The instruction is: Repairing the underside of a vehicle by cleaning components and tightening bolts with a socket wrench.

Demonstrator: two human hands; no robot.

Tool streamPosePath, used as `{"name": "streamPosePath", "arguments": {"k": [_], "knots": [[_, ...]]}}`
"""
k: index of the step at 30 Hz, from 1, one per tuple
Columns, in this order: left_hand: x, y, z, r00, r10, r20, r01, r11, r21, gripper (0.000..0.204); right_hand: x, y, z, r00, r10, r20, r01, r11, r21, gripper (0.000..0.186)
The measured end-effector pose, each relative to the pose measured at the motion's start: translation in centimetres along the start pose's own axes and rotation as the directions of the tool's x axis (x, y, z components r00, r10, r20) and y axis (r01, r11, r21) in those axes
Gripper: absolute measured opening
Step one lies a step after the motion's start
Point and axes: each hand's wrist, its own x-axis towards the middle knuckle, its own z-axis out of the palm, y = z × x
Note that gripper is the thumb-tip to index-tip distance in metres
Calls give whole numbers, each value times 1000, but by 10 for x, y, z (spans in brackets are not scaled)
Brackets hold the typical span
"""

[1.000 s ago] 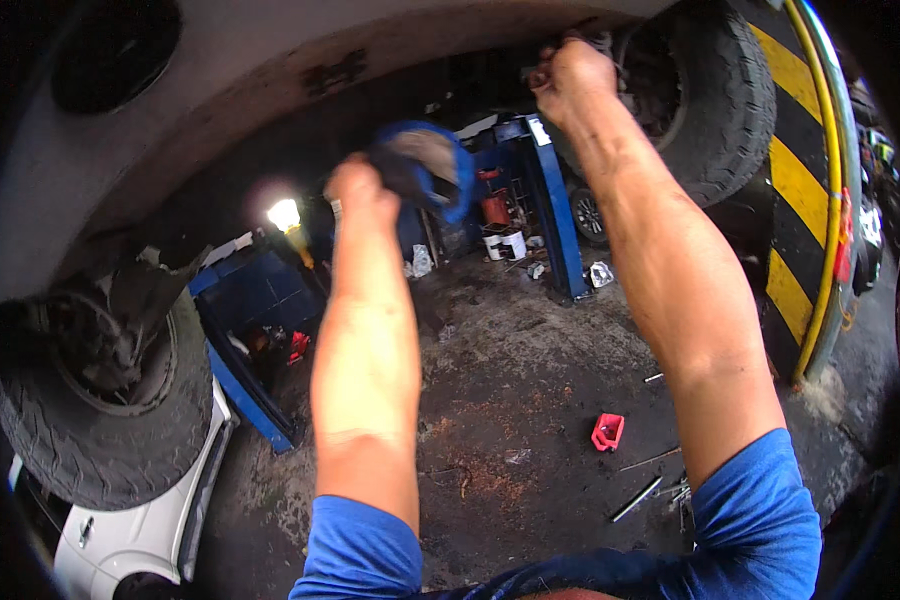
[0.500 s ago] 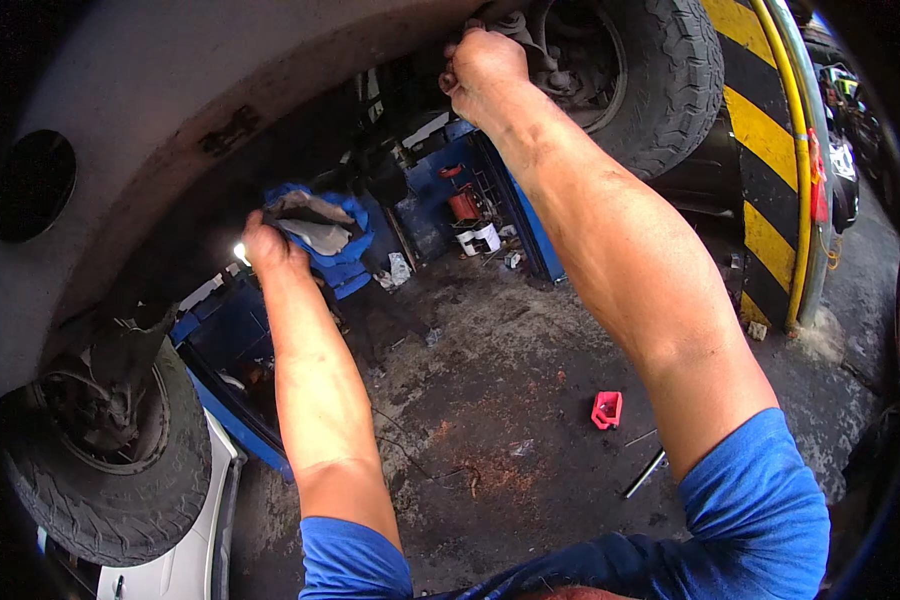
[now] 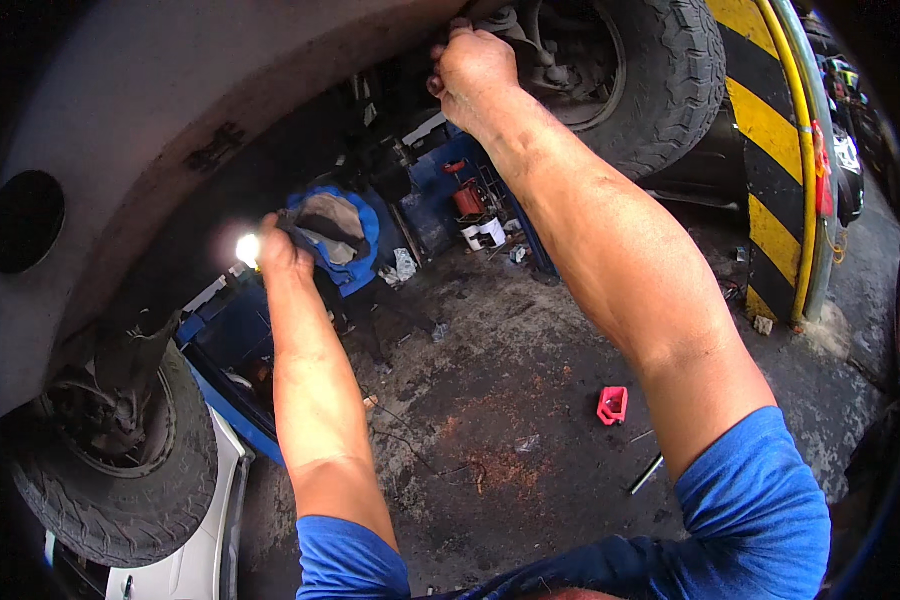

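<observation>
My left hand is raised under the vehicle, its fingers closed around a small lit flashlight whose glare hides its shape. Just beyond that hand is a blue, cap-like fabric thing with a grey inside. High up at the vehicle's underside, my right hand is closed, with its knuckles toward me. Whatever its fingers grip is hidden in the dark. To its right are suspension parts and the inner side of a wheel with a knobbly tyre.
Overhead hangs the vehicle's grey-brown underside. A second tyre is at the lower left, above a white car. On the stained floor lie a red plastic holder and a metal bar. A yellow-black striped post stands right.
My right hand has shifted slightly left, and my left hand slightly right. The flashlight's beam now glares more toward me. The blue cap-like thing has turned a little.
</observation>
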Motion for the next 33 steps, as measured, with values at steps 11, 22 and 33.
{"name": "streamPosePath", "arguments": {"k": [11, 22, 33], "knots": [[-8, -3, 15, 998, -46, -35, 49, 993, 108, 10, -4, 0, -2, 996, -16, 85, 16, 1000, -1, 22], [-105, 6, 160, 326, 616, 718, -854, -134, 502, 22, 2, 4, -11, 993, 31, 116, -51, 983, 175, 25], [-97, 36, 202, 332, 439, 835, -705, -472, 529, 25, 1, 16, 1, 973, -227, -50, 221, 970, -101, 32]]}}
